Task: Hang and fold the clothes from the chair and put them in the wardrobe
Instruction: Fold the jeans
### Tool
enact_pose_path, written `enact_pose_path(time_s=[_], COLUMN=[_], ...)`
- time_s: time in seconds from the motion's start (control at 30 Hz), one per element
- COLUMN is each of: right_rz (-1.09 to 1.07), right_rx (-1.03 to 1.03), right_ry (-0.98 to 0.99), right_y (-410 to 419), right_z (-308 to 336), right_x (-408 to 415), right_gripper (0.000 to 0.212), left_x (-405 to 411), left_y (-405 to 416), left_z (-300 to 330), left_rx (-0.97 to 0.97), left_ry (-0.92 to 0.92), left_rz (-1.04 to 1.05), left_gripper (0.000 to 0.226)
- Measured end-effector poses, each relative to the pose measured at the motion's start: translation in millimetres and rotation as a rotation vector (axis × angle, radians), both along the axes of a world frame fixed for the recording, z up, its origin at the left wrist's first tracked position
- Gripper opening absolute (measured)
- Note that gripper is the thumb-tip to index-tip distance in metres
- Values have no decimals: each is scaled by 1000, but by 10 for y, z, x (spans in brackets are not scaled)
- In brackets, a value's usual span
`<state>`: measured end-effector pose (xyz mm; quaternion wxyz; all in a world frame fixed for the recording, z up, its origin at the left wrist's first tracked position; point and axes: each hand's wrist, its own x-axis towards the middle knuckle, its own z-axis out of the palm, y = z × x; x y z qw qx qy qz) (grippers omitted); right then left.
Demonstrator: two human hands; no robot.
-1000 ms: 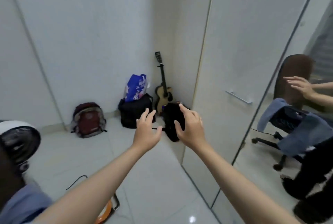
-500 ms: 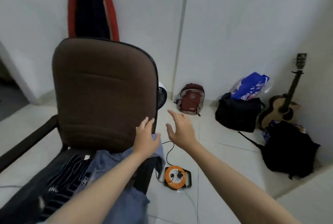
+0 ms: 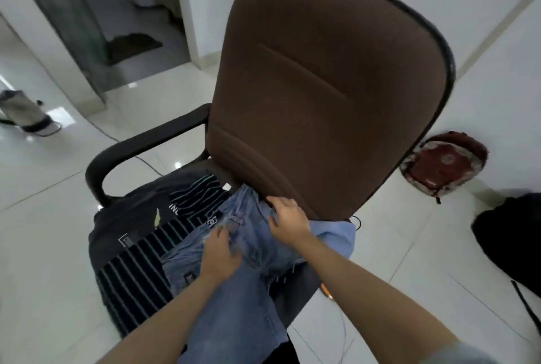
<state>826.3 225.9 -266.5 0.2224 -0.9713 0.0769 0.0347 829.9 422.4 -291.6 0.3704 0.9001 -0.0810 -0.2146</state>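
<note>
Two hands on jeans (image 3: 234, 290) atop chair (image 3: 322, 85) pile: your left hand (image 3: 219, 255) and right hand (image 3: 288, 221) gathering waistband, fingers curling into denim, to lift

Jeans (image 3: 234, 290) hem — cut off by bottom edge.

One chair (image 3: 322, 85), one jeans (image 3: 240, 290), two hands (image 3: 218, 258)

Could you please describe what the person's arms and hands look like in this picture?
Both forearms are bare, with no watch, bracelet or gloves visible. The left hand and right hand show no rings that can be made out. A grey-blue short sleeve shows at the right arm's upper end.
</note>
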Motion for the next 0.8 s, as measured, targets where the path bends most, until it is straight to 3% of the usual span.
enact_pose_path(time_s=[0.23,0.37,0.5,0.8], right_rz=[176,225,198,170], right_rx=[2,-33,-92,-142], right_ry=[284,322,343,435], right_y=[53,123,161,157], right_z=[-805,-1219,-1560,-1953], right_x=[749,1067,1320,1547], right_gripper=[47,46,44,60], left_x=[112,179,256,362], left_y=[418,539,603,686], left_z=[-653,-943,-1146,-1549], left_rx=[154,204,218,276], left_ry=[226,347,412,430], left_rz=[330,513,646,820], left_gripper=[46,61,48,32])
